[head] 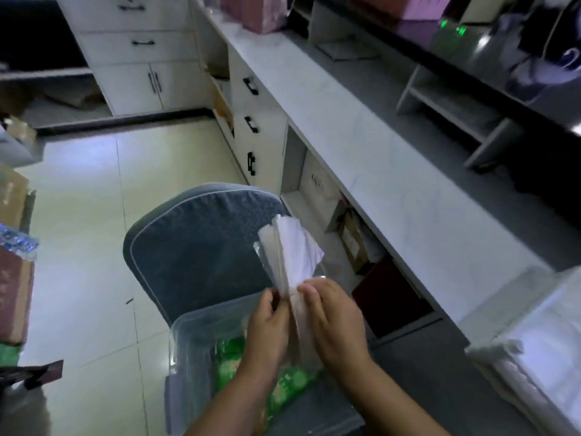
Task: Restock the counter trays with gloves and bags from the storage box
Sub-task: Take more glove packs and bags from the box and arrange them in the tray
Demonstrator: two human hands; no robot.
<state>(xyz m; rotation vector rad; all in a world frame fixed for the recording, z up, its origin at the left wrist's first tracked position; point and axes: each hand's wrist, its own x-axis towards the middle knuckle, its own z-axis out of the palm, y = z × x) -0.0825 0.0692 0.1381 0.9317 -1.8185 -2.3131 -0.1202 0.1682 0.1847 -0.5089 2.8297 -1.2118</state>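
A thin bundle of clear and white plastic bags [290,250] stands upright in front of me, fanned out at its top. My left hand [267,328] pinches its lower part from the left and my right hand [333,319] grips it from the right. Directly below my hands sits the clear plastic storage box [191,347] on a grey padded chair [195,247]. Green packets [232,357] lie inside the box. A clear counter tray [534,354] with white stacked contents rests on the counter at the lower right.
The pale marble counter [361,158] runs diagonally along the right, with drawers [254,127] and open shelves below it. Small shelf units [452,118] stand at its back. Cardboard boxes [12,294] and bottled water [15,240] line the left edge. Tiled floor [88,215] lies between.
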